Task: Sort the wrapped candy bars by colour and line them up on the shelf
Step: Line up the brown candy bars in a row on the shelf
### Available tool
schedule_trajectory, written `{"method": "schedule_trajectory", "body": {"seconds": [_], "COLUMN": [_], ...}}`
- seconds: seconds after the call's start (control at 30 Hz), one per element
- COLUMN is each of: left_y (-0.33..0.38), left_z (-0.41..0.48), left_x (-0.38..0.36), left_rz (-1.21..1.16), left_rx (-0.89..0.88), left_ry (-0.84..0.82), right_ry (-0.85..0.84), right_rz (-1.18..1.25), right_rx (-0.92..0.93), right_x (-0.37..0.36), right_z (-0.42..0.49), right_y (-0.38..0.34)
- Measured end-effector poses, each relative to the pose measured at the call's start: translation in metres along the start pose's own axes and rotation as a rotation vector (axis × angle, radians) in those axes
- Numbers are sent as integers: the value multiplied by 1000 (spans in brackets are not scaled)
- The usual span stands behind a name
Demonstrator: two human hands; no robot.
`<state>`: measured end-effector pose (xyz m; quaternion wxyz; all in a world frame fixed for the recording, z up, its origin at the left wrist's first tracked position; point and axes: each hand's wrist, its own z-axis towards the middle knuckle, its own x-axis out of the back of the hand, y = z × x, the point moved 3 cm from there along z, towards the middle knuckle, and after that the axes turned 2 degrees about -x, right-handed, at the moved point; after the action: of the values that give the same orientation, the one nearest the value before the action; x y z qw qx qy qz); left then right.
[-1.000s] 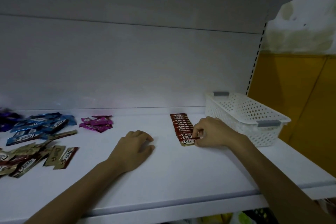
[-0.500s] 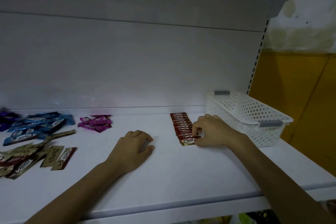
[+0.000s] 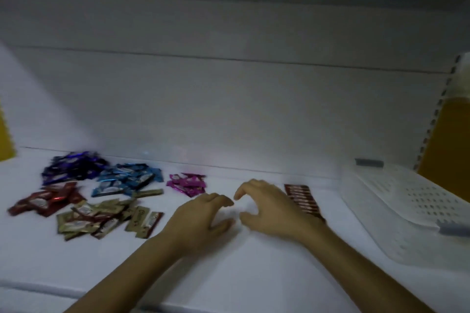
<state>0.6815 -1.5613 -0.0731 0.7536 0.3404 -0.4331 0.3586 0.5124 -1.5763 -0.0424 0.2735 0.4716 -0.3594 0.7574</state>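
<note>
Our 2 hands sit over the middle of the shelf [image 3: 254, 274], and both are empty. The left hand [image 3: 203, 218] has its fingers loosely curled downward. The right hand [image 3: 269, 208] has thumb and fingers apart in a slack C. The blur hides whether either touches the surface.

The row of red bars [image 3: 302, 198] lies just right of the right hand, running near to far, with the white basket [image 3: 407, 211] further right. On the left wait 5 heaps: purple [image 3: 73, 168], blue [image 3: 127, 180] and magenta [image 3: 187, 184] at the far side, dark red [image 3: 45, 201] and gold [image 3: 101, 218] nearer.

We judge the step to be fetching the next colour. We should first check whether the dark red heap matches the row. If it does, we finish that line before starting another. Otherwise the magenta heap is closest. We should carry 1 colour only and lay it parallel to the row, just beside it, with labels facing alike and edges overlapped evenly.
</note>
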Motion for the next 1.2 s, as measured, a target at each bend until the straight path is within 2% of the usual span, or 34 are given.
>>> {"method": "schedule_trajectory", "body": {"seconds": [0.13, 0.27, 0.33, 0.4, 0.47, 0.53, 0.63, 0.73, 0.83, 0.93, 1.0, 1.13, 1.2], "left_y": [-42, -62, -70, -83, -97, -109, -127, -144, -150, -154, -154, -155, -156], "left_z": [-53, -105, -121, -127, -129, -127, -121, -113, -112, -114, -114, -114, -113], "left_x": [39, 50, 50, 51, 50, 50, 52, 51, 45, 42, 43, 40, 38], "left_rz": [99, 257, 220, 189, 236, 243, 246, 216, 148, 135, 99, 68, 52], "left_rx": [130, 205, 289, 392, 458, 498, 494, 504, 466, 359, 309, 352, 407], "left_ry": [122, 215, 231, 202, 105, 34, -21, -84, -119, -76, -40, -32, -84], "right_ry": [-40, -72, -57, -17, 5, -38, -96, -15, 35, -52, -30, 48, 70], "right_rz": [49, 228, 292, 310, 291, 255, 167, 129, 213, 312, 374, 556, 477], "right_rx": [94, 71, 30, -12, -41, -63, -71, -34, -96, -200, -211, -268, -317], "right_x": [-50, -92, -108, -120, -129, -137, -145, -143, -137, -141, -144, -135, -126], "right_z": [42, 79, 97, 113, 126, 133, 131, 127, 131, 133, 129, 119, 111], "right_y": [-50, -86, -97, -105, -110, -112, -116, -121, -126, -131, -133, -134, -129]}}
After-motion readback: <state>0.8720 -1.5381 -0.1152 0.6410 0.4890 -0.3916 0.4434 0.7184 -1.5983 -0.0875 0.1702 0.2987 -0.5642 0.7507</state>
